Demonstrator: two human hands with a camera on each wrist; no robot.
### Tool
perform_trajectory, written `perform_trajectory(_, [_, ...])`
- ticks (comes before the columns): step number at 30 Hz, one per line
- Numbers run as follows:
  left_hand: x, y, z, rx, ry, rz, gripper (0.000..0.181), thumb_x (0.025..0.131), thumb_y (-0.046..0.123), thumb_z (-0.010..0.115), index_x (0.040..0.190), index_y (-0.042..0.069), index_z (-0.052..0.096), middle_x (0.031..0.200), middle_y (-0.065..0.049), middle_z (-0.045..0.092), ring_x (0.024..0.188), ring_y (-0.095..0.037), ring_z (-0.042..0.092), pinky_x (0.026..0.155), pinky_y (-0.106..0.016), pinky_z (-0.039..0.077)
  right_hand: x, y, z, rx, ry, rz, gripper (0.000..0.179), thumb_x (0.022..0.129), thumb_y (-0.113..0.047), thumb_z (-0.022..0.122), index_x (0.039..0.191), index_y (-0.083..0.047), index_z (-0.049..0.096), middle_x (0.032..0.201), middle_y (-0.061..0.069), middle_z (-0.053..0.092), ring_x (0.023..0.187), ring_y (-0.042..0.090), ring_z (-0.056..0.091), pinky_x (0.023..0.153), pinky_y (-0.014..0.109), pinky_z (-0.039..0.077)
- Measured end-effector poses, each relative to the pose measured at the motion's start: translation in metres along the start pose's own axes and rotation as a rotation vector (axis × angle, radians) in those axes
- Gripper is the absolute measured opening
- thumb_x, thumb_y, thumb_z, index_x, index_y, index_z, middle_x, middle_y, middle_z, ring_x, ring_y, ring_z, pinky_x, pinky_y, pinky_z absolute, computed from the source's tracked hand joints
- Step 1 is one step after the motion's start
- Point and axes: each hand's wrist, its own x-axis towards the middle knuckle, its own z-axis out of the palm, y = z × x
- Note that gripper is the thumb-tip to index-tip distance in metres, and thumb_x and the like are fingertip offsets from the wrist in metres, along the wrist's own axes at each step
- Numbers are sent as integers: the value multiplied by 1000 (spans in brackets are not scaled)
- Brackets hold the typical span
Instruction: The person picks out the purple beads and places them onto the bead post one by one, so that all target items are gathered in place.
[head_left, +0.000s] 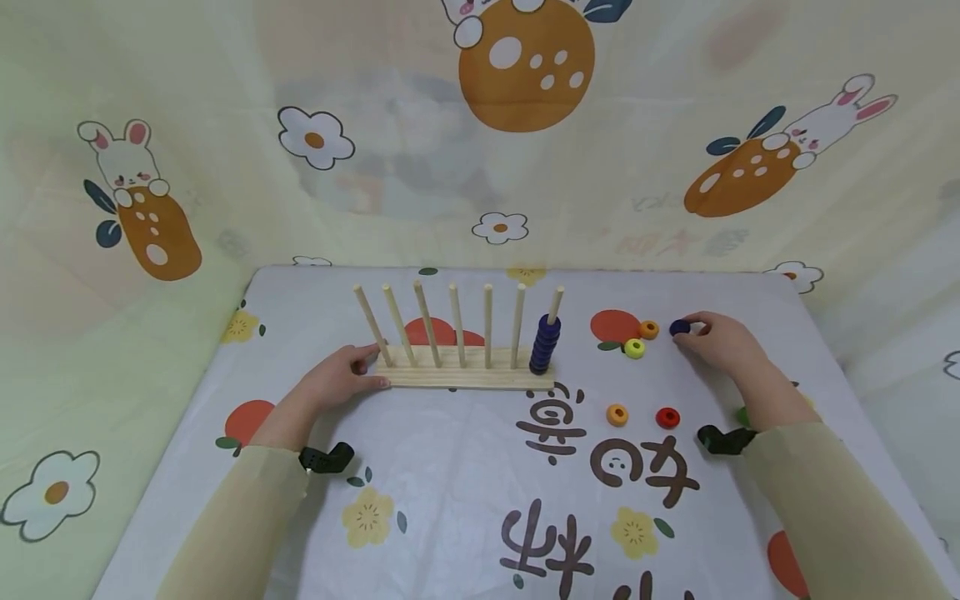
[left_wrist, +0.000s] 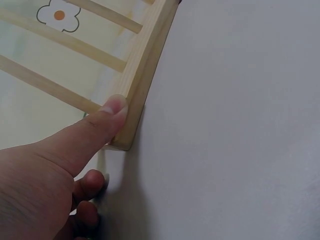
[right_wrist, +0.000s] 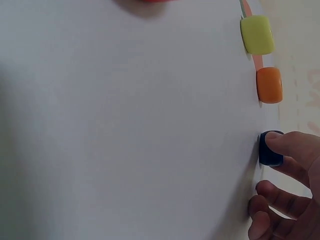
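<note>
A wooden peg rack [head_left: 465, 379] with several upright pegs stands on the table, and dark blue beads [head_left: 545, 343] are stacked on its rightmost peg. My left hand [head_left: 335, 385] grips the rack's left end. In the left wrist view the thumb [left_wrist: 116, 106] presses on the base beside the end peg, while the other fingers are partly hidden. Over at the right, my right hand [head_left: 723, 343] pinches a loose dark blue bead [right_wrist: 270, 152] between thumb and fingers, close to the tabletop. Its remaining fingers are bent below the bead in the right wrist view.
An orange bead [head_left: 648, 330] and a yellow-green bead [head_left: 634, 348] lie left of the right hand. Nearer me are another orange bead [head_left: 617, 415] and a red bead [head_left: 667, 417]. A green bead [head_left: 742, 417] is partly hidden by the right forearm. Printed cloth covers table and backdrop.
</note>
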Motion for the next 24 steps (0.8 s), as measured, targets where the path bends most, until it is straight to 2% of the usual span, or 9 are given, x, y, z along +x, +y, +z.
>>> perform_trajectory(16, [0,2,2,6,1,-7,78,86,41,77,152,20,41,97,-9,47,93,-24,46,76,-39,36,-14,-8,1,6,75,-16,64,96,-41,62,140,2,44,117,30,51,102,44,48,80,52,47])
perform_trajectory(24, [0,2,-2,4,-9,32,76,88,37,76,151,11,43,92,-8,47,86,-23,45,73,-36,35,-28,-26,-2,-18,151,-74,65,95,-48,61,138,0,48,111,26,56,92,38,51,69,43,46])
